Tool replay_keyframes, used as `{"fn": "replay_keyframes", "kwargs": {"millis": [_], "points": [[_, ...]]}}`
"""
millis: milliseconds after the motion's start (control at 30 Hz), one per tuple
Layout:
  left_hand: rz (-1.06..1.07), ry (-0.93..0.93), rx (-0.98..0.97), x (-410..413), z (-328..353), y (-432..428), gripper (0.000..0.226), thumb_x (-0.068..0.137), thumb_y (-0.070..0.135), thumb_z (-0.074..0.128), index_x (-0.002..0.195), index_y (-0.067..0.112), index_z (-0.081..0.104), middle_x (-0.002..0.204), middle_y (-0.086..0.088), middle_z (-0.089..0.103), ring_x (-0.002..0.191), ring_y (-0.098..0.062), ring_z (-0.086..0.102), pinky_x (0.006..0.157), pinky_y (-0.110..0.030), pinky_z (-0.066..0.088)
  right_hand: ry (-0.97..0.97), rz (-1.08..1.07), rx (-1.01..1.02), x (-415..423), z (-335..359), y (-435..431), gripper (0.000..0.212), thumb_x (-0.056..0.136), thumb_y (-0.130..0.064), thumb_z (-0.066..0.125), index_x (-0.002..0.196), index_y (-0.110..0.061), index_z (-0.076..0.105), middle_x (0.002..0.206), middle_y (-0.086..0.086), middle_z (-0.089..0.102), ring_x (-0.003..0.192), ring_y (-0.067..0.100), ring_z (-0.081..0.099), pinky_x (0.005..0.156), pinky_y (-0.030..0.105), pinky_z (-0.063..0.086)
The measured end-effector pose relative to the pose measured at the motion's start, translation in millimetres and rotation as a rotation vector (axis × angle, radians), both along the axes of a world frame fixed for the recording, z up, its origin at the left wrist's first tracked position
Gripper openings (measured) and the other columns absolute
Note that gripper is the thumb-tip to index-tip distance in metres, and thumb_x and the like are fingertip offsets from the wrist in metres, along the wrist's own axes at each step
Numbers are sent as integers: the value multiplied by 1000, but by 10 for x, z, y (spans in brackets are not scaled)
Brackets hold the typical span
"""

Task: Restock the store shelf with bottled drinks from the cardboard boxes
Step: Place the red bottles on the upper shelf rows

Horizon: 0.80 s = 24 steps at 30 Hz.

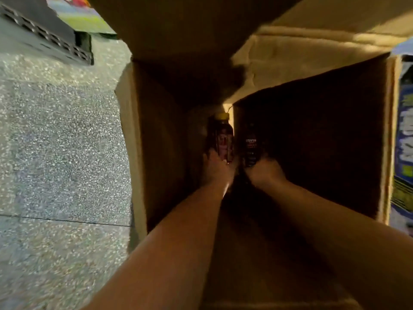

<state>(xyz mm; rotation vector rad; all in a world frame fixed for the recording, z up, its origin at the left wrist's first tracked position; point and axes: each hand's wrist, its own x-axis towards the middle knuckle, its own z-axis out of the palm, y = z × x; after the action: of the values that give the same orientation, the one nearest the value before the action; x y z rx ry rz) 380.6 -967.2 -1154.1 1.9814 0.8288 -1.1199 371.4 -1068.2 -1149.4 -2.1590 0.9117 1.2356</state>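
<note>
STOCKROOM RUN: Both forearms reach deep into a tall cardboard box [134, 135], w/ speckled floor [55, 142] showing beside it on the left, as a person takes two bottled drinks at once. The left hand [215, 168] is wrapped round the lower body of a yellow-capped bottle [222, 139] w/ a red label. The right hand [267, 171] is wrapped round the base of a darker bottle [250, 148] w/ a black label. The hands sit side by side, almost touching, each clamped on its own bottle, caps pointing away from the camera toward the far corner of the box. The low grip looks deliberate, prob. so each bottle can be drawn out lengthways w/o catching the narrow walls, and one per hand halves the trips. The box flaps [290, 52] are folded back, which keeps the mouth open wide enough for both arms. The interior is very dark & the frame blurred, so whether more bottles remain inside can't be told. A dark slotted panel [44, 34] lies at upper left, and blue-and-yellow packaging [404, 142] sits just beside the box on the right; the store shelf itself isn't clearly in view. Judged stage: pick-up, w/ draw-out & shelving not yet done. Smooth plastic held single-handed could slip on the way out
</note>
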Motion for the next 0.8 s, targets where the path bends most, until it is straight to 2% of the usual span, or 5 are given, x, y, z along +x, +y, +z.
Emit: {"fn": "replay_keyframes", "kwargs": {"millis": [133, 333, 600, 733, 800], "points": [[279, 18, -131, -98, -367, -124, 89, 74, 19, 79, 147, 13, 28, 146, -13, 38, 133, -34, 40, 109, -46, 36, -40, -72, 4, -36, -240, -40, 56, 91, -43, 54, 136, -11, 46, 133, 14, 52, 118, 32, 54, 90, 34, 45], [441, 64, -130, 33, -448, -164, 81, 80, 17, 73, 146, 7, 26, 139, -15, 45, 126, -34, 47, 104, -45, 40, 37, -363, 36, -30, -413, -56, 81, 90, -37, 61, 151, -15, 13, 154, 10, 27, 139, 26, 32, 108, 31, 31], [417, 98, -157, 88, 32, -51, 61, 79, 9, 73, 133, 9, 45, 127, -12, 57, 113, -31, 58, 89, -37, 49, -84, -558, 57, 5, 85, -74, 73, 76, -6, 74, 138, -11, 37, 131, 14, 53, 115, 35, 56, 92, 47, 51], [340, 75, -223, 131, 554, -16, 56, 77, 8, 73, 129, 12, 51, 121, -7, 62, 110, -29, 60, 91, -39, 50, -100, -633, 149, -3, 628, -117, 65, 77, 1, 69, 133, -12, 37, 116, 11, 58, 93, 26, 62, 68, 33, 53], [285, 61, -238, 156, 846, 18, 59, 77, 11, 74, 130, 14, 48, 123, -5, 60, 114, -28, 58, 93, -37, 47, -124, -617, 133, 3, 942, -121, 63, 77, -4, 70, 131, -12, 38, 114, 9, 57, 90, 24, 60, 70, 34, 53]]}}
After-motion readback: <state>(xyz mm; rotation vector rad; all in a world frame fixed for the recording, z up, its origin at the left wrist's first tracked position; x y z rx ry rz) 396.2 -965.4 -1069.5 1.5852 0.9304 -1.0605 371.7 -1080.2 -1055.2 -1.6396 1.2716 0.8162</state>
